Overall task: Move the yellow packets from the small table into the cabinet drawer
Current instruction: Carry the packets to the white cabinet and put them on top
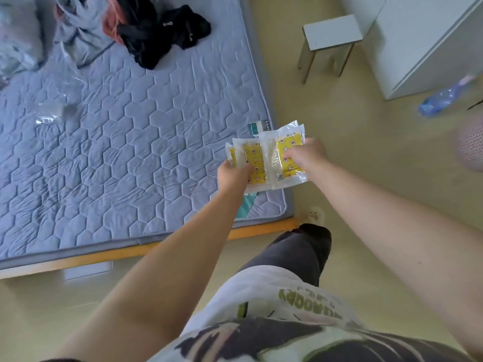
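We held the yellow packets (266,159) fanned above the mattress (117,131) corner, left hand (232,173) and right hand (304,155) fingers clamped on them. The loose, slippery stack risked sliding out; the small table (332,28) stood well beyond.

Both arms extended forward over the corner of the bed (109,152). Left hand (234,176) grips the lower left edge of the yellow packets (266,158); right hand (305,155) grips their right side. Packets fanned, several overlapping, clear wrappers with yellow patterned inserts; exact count cannot be told. Bed carries a grey quilted cover and a heap of dark clothes (162,32) at the far end. Small white counter (330,31) stands on the floor beyond the hands, top bare. White cabinet (428,45) just right of it. Blue plastic bottle (441,97) at right edge, blurred.
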`<control>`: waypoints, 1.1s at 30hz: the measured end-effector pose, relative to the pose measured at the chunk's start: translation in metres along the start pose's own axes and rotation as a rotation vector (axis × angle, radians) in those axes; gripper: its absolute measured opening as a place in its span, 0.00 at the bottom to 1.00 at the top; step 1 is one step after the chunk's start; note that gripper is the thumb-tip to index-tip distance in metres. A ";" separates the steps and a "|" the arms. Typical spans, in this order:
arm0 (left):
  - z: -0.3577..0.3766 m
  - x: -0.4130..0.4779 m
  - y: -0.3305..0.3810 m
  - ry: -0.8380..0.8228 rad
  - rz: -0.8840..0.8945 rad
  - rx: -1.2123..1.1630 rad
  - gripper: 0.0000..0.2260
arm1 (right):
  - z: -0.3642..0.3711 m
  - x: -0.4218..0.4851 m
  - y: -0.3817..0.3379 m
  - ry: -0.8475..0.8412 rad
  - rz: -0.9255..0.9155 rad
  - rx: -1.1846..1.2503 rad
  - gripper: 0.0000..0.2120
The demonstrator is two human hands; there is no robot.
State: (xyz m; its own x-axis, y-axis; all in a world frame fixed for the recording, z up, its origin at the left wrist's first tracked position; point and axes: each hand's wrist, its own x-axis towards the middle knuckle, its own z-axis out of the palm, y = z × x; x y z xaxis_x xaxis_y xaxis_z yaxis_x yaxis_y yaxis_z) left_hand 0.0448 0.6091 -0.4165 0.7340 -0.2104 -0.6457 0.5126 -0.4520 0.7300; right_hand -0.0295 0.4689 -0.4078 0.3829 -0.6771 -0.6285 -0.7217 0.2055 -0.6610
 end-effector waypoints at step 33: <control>0.370 0.333 0.448 0.180 -0.027 -0.262 0.09 | -0.253 0.524 -0.401 -0.234 -0.026 -0.052 0.23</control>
State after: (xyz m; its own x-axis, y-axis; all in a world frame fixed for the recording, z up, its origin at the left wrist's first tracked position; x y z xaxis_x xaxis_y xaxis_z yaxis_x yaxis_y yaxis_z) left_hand 0.3543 0.0155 -0.3873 0.7737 -0.0343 -0.6326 0.6130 -0.2116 0.7612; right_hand 0.3145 -0.1471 -0.3679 0.5201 -0.4983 -0.6936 -0.7363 0.1499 -0.6598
